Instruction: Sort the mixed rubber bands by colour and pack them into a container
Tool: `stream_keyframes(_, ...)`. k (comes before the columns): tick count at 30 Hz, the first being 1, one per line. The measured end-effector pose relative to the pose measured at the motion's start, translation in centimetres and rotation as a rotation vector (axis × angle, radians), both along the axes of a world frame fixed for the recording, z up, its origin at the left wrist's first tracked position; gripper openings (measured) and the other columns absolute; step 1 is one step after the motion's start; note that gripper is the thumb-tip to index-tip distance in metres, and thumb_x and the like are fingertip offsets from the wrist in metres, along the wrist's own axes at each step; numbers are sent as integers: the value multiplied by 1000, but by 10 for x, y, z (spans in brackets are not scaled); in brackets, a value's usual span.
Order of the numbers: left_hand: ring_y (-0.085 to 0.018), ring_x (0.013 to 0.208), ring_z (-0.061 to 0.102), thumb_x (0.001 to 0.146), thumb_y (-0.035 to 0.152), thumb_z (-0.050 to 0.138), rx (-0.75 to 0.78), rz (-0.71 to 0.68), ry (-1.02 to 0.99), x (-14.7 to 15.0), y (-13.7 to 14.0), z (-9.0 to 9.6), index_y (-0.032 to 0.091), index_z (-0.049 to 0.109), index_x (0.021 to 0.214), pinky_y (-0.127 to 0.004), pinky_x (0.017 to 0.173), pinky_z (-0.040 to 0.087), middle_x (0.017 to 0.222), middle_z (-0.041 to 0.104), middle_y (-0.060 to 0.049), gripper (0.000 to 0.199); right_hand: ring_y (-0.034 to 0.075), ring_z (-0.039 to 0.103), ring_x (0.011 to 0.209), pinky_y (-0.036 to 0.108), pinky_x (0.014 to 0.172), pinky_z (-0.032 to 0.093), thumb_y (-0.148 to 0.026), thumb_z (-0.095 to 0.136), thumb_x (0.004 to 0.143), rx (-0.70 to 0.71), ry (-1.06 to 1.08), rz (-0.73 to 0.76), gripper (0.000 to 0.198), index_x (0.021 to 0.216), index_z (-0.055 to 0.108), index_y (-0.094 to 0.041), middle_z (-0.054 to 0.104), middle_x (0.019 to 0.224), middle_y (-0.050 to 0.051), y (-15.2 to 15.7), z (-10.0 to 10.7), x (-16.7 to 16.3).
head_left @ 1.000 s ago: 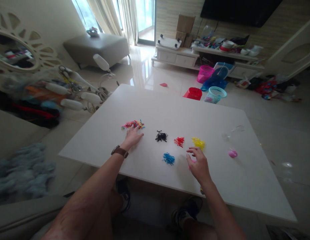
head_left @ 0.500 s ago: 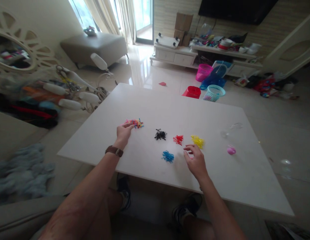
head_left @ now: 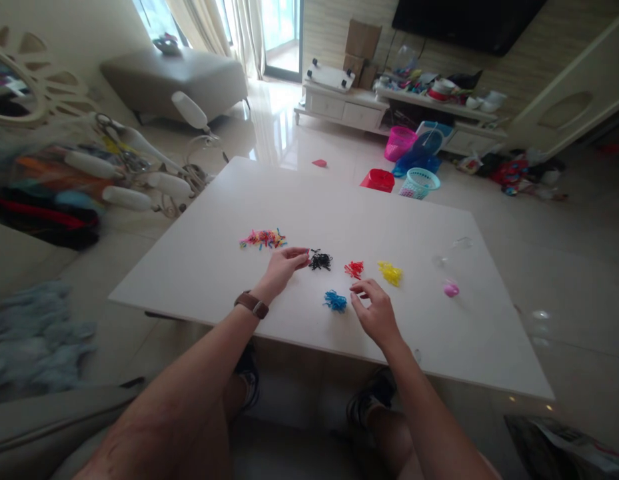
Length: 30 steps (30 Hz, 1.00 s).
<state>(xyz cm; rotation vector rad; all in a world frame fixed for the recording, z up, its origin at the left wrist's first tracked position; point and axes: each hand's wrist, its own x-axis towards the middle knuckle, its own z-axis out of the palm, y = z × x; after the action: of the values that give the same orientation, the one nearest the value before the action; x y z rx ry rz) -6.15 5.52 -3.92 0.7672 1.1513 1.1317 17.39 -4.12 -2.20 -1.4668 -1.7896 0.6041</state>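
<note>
My left hand is pinched just left of a pile of small black pieces, a tiny pinkish-red piece showing at its fingertips. Behind it lies a mixed pile of many-coloured small pieces. My right hand hovers over the table with fingers curved and apart, holding nothing that I can see. It is between a pile of blue pieces and a pile of red pieces. Farther right sits a pile of yellow pieces. The pieces are thin, too small to name exactly.
All the piles rest on a white table. A pink rounded object and clear plastic pieces lie at its right. Beyond the far edge, a red bin and a light-blue basket stand on the floor.
My left hand has left the mixed pile and moved right to the black pile, pinching a tiny piece. My right hand has shifted left, closer to the red and blue piles.
</note>
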Motion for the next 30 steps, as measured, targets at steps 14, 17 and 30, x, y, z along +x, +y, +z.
stream_keyframes(14,-14,66,67,70,16,76,167,-378,49,69,-13,0,12,73,78,-27,69,54,71,72,-4,10,20,71,87,34,75,58,-32,60,92,-30,207,-93,30,120,67,-23,74,110,8,30,-9,-14)
stream_keyframes(17,-14,68,67,70,15,76,160,-379,31,75,-13,0,11,73,80,-27,70,54,72,72,-5,11,19,71,86,32,75,57,-29,59,92,-18,213,-114,20,106,72,-22,76,102,6,32,-6,-12)
stream_keyframes(30,-15,76,69,60,27,92,35,-334,-192,81,-21,-3,11,71,80,-33,86,55,80,73,-5,33,19,69,78,31,69,53,-28,61,89,-7,164,-231,15,91,73,-20,76,89,5,22,2,-3)
